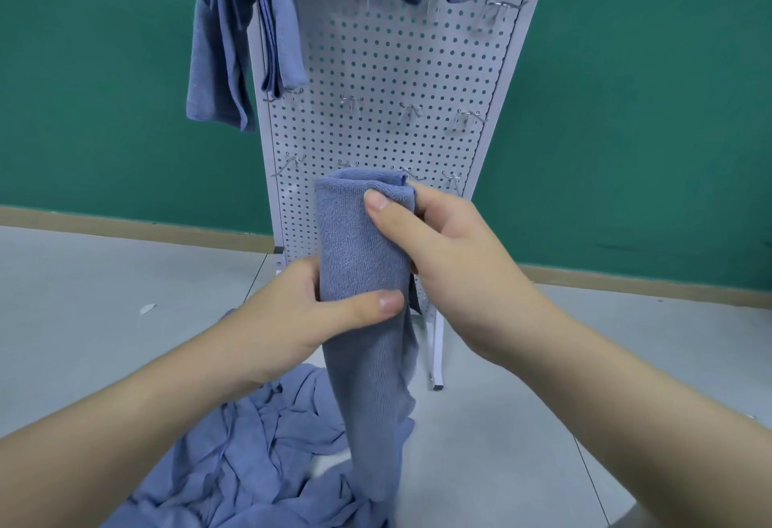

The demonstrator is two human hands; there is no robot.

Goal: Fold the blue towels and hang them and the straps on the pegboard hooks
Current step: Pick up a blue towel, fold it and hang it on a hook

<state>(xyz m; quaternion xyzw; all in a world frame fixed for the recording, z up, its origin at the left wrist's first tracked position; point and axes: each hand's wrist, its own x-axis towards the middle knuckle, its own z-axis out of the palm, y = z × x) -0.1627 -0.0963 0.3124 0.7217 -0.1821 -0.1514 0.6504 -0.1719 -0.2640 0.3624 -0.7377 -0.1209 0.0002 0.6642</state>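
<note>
Folded blue terry-cloth towel (361, 243): held upright in front of the white perforated metal pegboard stand (392, 68), its folded top edge level with the lowest row of hooks, its lower length hanging down toward the floor. Left hand (300, 314): gripped the towel at mid-length, thumb across the front face, fingers curled round the back and out of sight. Right hand (451, 243): pinched the towel near its top, thumb pressed on the front face, fingers clamped behind the fold. Heap of loose blue towels (250, 444): lay crumpled on the pale grey floor (83, 297) below the hands, just before the foot of the stand. Hung blue towels (242, 38): draped over hooks at the upper left of the pegboard, with further blue cloths along the top edge, cut off by the frame. Bare silver wire hooks (468, 120): stood in rows across the middle and lower board. Green wall (104, 88): behind the stand, with a tan skirting strip at its base.
</note>
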